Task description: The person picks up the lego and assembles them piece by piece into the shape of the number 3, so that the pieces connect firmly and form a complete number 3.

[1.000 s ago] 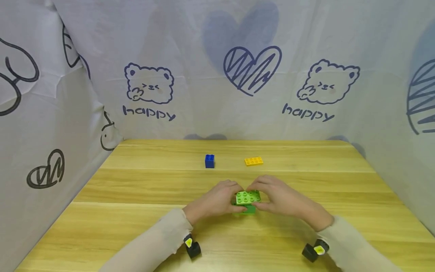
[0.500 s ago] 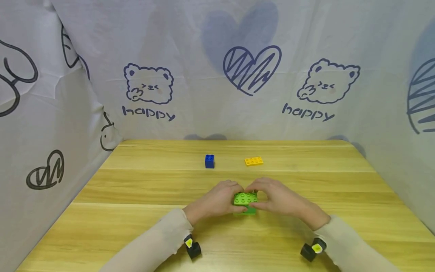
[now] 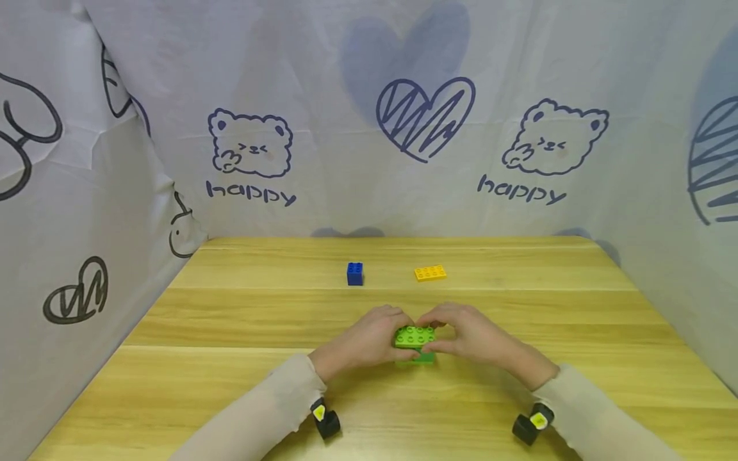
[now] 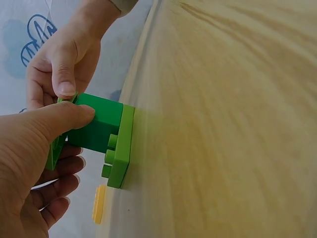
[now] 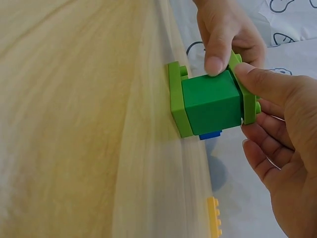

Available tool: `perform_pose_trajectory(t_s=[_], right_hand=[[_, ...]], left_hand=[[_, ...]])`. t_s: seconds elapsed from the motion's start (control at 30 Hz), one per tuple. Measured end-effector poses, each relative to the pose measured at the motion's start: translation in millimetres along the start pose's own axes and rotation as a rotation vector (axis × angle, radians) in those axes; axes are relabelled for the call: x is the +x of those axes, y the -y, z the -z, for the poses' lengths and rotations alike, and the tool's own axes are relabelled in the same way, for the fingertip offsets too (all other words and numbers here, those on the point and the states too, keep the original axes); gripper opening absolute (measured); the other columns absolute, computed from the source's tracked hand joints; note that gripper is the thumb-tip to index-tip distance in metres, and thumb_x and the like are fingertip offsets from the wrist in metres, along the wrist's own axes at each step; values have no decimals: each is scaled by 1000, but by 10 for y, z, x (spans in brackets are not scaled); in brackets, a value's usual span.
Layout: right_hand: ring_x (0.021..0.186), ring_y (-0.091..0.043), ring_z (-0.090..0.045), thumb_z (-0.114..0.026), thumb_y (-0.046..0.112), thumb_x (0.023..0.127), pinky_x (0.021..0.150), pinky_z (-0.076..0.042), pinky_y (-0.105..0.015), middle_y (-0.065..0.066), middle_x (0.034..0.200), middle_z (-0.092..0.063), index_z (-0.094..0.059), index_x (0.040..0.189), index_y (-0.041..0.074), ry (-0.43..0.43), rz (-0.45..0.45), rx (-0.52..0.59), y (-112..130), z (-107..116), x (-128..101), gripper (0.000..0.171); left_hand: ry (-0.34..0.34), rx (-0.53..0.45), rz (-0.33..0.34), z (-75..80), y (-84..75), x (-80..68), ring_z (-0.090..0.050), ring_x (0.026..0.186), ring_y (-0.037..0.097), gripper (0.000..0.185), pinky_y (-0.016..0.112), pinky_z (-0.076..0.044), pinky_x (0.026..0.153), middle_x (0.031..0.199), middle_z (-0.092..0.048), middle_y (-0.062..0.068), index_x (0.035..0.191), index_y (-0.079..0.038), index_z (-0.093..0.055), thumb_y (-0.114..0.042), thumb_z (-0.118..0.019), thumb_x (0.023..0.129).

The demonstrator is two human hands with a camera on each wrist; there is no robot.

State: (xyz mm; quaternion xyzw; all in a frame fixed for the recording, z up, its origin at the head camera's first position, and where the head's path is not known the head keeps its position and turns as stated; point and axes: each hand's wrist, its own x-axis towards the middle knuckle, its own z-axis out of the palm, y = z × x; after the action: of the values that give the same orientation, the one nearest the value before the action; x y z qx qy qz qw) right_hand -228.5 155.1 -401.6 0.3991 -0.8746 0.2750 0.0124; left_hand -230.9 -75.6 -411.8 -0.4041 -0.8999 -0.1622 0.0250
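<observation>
On the table, a dark green brick (image 5: 210,106) stands on a light green studded plate (image 5: 178,101). A second light green plate (image 3: 415,337) lies across its top, studs facing up. My left hand (image 3: 371,338) grips the dark green brick, its thumb pressed on the brick's near side. From the right, my right hand (image 3: 475,334) pinches the upper plate between thumb and fingers. In the right wrist view, a thin dark gap shows between this plate and the brick. Fingers cover parts of the stack in the head view.
Farther back on the wooden table (image 3: 230,307) stand a blue brick (image 3: 355,274) and, right of it, a flat yellow plate (image 3: 430,273). White printed cloth (image 3: 340,160) encloses the table at the back and sides.
The upper light green plate has shifted left and now sits squarely over the dark green brick. My right hand moved slightly left with it; the left hand stayed in place.
</observation>
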Motion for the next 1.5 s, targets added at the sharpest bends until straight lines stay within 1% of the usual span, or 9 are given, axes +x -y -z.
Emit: perform_pose_trajectory(t_s=[0.27, 0.4, 0.5, 0.6, 0.73, 0.93, 1.17, 1.3, 1.5], right_hand=[[95, -7, -60, -73, 41, 86, 83, -52, -31, 6, 112, -67, -67, 120, 14, -7, -14, 31, -28, -25, -9, 44], [93, -7, -60, -72, 43, 86, 82, -53, -33, 6, 110, -67, -67, 120, 14, -16, -30, 41, -30, -40, -22, 45], [94, -8, -61, -71, 44, 86, 82, -54, -35, 4, 111, -68, -67, 120, 13, -28, -25, 48, -32, -51, -34, 47], [95, -9, -62, -71, 44, 86, 83, -54, -34, 2, 113, -69, -68, 120, 12, -36, -21, 56, -36, -58, -50, 47], [95, -9, -63, -71, 42, 86, 83, -54, -33, 2, 114, -69, -68, 120, 12, -40, -32, 72, -43, -73, -65, 46], [95, -10, -65, -71, 42, 86, 84, -54, -36, 2, 113, -70, -69, 120, 13, -44, -54, 93, -38, -86, -82, 45], [96, -11, -64, -72, 38, 87, 86, -53, -37, 2, 113, -70, -70, 119, 13, -44, -107, 155, -37, -89, -100, 41], [96, -12, -64, -72, 37, 88, 87, -53, -37, 2, 114, -70, -70, 119, 14, -51, -121, 152, -34, -106, -107, 40], [97, -14, -64, -71, 38, 90, 85, -54, -36, 1, 118, -68, -67, 123, 14, -42, -92, 100, -15, -119, -119, 42]], left_hand=[[-14, 20, -2, 52, -16, -57, -56, 96, 9, 47, 24, -46, 82, 112, -65, -2, 121, -12, -65, -47, -67, 91], [-26, 17, 8, 57, -31, -83, -58, 103, 11, 48, 27, -46, 91, 116, -65, -2, 124, -13, -65, -50, -61, 94], [-30, 10, 12, 53, -41, -100, -58, 108, 13, 50, 30, -45, 96, 118, -64, -2, 127, -13, -64, -52, -57, 95], [-31, 1, 12, 50, -52, -111, -57, 105, 12, 50, 29, -45, 95, 117, -64, -2, 127, -13, -64, -51, -55, 96], [-34, 7, 12, 44, -57, -119, -56, 99, 10, 49, 25, -46, 87, 114, -64, -2, 126, -12, -65, -50, -57, 96], [-40, 29, 9, 40, -65, -113, -57, 101, 11, 46, 26, -46, 89, 113, -66, -2, 122, -12, -67, -48, -60, 95], [-55, 13, 24, 35, -58, -95, -57, 98, 11, 47, 25, -47, 87, 111, -67, -3, 122, -12, -68, -49, -61, 94], [-58, 16, 28, 36, -52, -88, -57, 98, 11, 47, 26, -48, 87, 110, -67, -3, 121, -13, -68, -50, -62, 93], [-50, 26, 25, 51, -51, -99, -56, 94, 9, 45, 24, -47, 82, 107, -67, -4, 120, -14, -69, -49, -64, 92]])
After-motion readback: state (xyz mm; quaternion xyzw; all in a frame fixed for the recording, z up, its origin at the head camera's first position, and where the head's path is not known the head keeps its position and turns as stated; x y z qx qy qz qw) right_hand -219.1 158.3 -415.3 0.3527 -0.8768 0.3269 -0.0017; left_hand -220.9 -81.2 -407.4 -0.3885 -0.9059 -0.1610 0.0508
